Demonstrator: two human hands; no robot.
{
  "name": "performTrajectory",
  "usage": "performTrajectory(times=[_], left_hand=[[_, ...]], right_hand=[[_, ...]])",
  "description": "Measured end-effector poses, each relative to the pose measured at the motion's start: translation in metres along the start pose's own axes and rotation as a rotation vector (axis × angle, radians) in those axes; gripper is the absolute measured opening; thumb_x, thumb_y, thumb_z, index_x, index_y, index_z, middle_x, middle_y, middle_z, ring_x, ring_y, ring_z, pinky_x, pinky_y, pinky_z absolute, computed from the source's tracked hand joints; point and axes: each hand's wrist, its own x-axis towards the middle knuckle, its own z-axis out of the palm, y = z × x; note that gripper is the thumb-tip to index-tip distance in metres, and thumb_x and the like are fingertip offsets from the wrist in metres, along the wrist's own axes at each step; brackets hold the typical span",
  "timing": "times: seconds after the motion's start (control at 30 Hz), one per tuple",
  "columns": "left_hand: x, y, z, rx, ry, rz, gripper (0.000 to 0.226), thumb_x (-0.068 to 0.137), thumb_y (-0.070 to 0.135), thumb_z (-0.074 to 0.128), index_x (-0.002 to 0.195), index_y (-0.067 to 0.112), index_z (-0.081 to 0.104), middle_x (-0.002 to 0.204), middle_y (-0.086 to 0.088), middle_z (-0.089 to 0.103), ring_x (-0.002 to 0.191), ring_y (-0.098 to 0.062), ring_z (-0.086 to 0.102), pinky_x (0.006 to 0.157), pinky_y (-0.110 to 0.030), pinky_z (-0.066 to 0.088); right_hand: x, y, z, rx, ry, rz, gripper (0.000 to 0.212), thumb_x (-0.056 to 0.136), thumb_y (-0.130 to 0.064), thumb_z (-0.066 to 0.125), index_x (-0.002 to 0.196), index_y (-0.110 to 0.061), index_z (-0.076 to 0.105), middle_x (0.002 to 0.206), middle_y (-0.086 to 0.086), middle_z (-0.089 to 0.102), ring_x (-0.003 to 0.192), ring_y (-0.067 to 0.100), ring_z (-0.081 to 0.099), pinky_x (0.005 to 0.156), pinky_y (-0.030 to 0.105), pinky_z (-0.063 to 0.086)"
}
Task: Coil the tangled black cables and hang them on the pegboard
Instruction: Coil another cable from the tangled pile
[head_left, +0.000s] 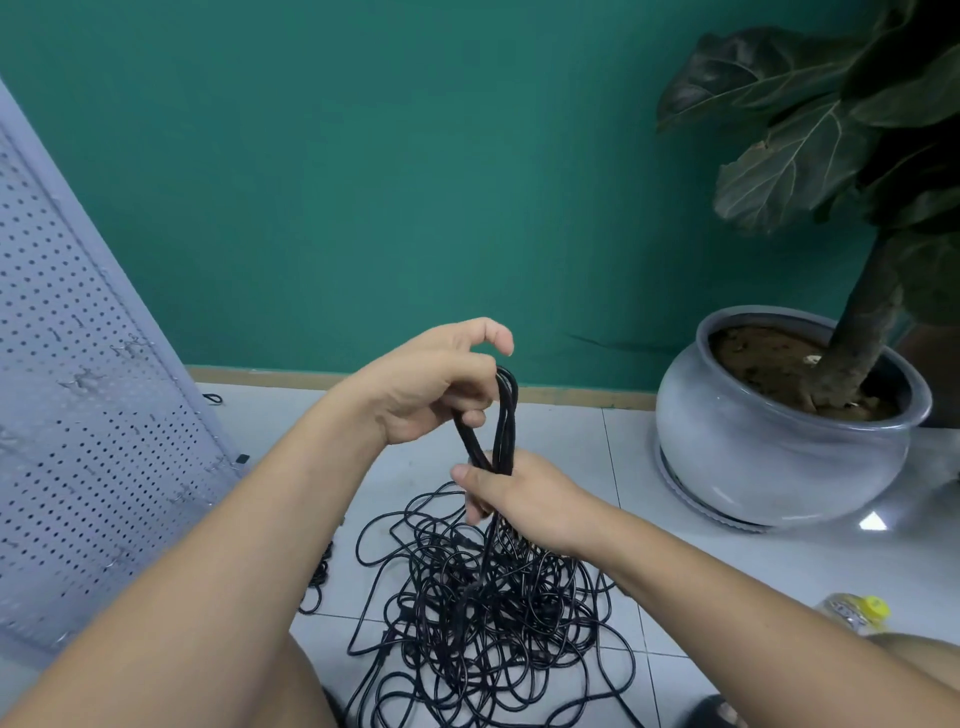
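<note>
Right grip (519, 499) pinches the black loops (506, 415) low; left grip (431, 384) curls round their top. Below, the tangled cables (483, 623) sprawl on the floor (623, 467), so coiling looks barely begun; next, draw up slack for another loop. Pegboard (78, 415) stands left.

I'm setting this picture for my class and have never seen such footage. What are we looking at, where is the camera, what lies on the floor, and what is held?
No machine here: one camera worn on a person's head looks down at their bare hands. The left hand grips the top of a looped cable; the right hand grips the same loops lower down. Tangled black cables lie on the tiled floor. A pegboard stands at the left, a potted plant at the right.
</note>
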Motion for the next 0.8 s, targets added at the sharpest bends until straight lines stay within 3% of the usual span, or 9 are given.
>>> performTrajectory(times=[0.07,0.13,0.23,0.3,0.37,0.43,0.6,0.7,0.8], left_hand=[[0.002,-0.001,0.006,-0.143,0.033,0.003,0.041,0.074,-0.005,0.047,0.108,0.018,0.052,0.053,0.009,0.022,0.046,-0.009,0.016,0.045,-0.023,0.021],[0.005,-0.003,0.011,-0.259,0.096,0.034,0.042,0.077,-0.005,0.046,0.113,0.016,0.054,0.056,0.009,0.020,0.047,-0.009,0.013,0.047,-0.025,0.012],[0.009,-0.004,0.021,-0.416,0.194,0.081,0.024,0.093,0.002,0.050,0.113,0.014,0.055,0.062,0.006,0.017,0.051,-0.013,0.015,0.052,-0.027,0.015],[0.013,-0.008,0.027,-0.446,0.227,0.128,0.015,0.099,0.014,0.056,0.113,0.015,0.056,0.065,0.003,0.028,0.054,-0.016,0.032,0.056,-0.027,0.028],[0.020,-0.016,0.029,-0.391,0.251,0.159,0.016,0.105,0.029,0.058,0.114,0.016,0.059,0.072,-0.001,0.050,0.067,-0.019,0.054,0.066,-0.032,0.042],[0.025,-0.027,0.032,-0.318,0.267,0.141,0.029,0.110,0.041,0.047,0.114,0.015,0.061,0.081,-0.003,0.065,0.079,-0.021,0.065,0.074,-0.035,0.049],[0.021,-0.065,0.063,0.016,0.232,-0.010,0.042,0.108,0.034,0.038,0.082,0.029,0.071,0.084,0.004,0.074,0.088,-0.016,0.073,0.094,-0.043,0.050],[0.013,-0.084,0.085,0.180,0.214,-0.040,0.038,0.110,0.032,0.037,0.099,0.022,0.071,0.098,0.006,0.081,0.104,-0.012,0.075,0.101,-0.043,0.053],[0.003,-0.108,0.100,0.364,0.165,-0.003,0.036,0.111,0.043,0.034,0.109,0.028,0.067,0.105,0.011,0.080,0.098,-0.012,0.074,0.097,-0.038,0.053]], right_hand=[[0.000,0.001,0.004,0.120,-0.002,-0.017,0.051,0.111,-0.044,0.055,0.070,-0.015,0.062,0.065,0.001,0.066,0.064,0.018,0.062,0.072,0.035,0.052],[0.001,0.000,0.005,0.191,0.055,-0.009,0.047,0.111,-0.040,0.056,0.070,-0.017,0.052,0.058,-0.002,0.053,0.055,0.020,0.052,0.060,0.033,0.047],[0.002,0.001,0.003,0.263,0.137,-0.004,0.048,0.111,-0.040,0.057,0.067,-0.022,0.046,0.054,-0.009,0.042,0.049,0.018,0.039,0.054,0.030,0.038],[0.002,0.000,0.000,0.347,0.154,-0.003,0.049,0.110,-0.040,0.058,0.066,-0.022,0.047,0.053,-0.007,0.040,0.046,0.016,0.036,0.051,0.029,0.037],[0.000,-0.001,-0.006,0.445,0.188,-0.013,0.049,0.108,-0.043,0.060,0.066,-0.022,0.047,0.056,-0.002,0.038,0.045,0.018,0.033,0.049,0.028,0.035],[0.001,-0.003,-0.017,0.569,0.256,-0.022,0.049,0.106,-0.044,0.062,0.064,-0.024,0.047,0.057,-0.001,0.036,0.045,0.016,0.029,0.047,0.026,0.031],[0.004,-0.007,-0.053,0.692,0.450,-0.074,0.051,0.097,-0.048,0.066,0.058,-0.019,0.049,0.052,0.004,0.035,0.045,0.017,0.031,0.050,0.028,0.030],[0.003,-0.008,-0.068,0.753,0.531,-0.069,0.053,0.107,-0.039,0.064,0.062,-0.018,0.044,0.056,0.004,0.030,0.050,0.018,0.026,0.051,0.030,0.026],[0.000,-0.010,-0.077,0.810,0.600,-0.061,0.051,0.109,-0.036,0.060,0.065,-0.019,0.044,0.058,0.005,0.033,0.050,0.020,0.027,0.050,0.030,0.028]])
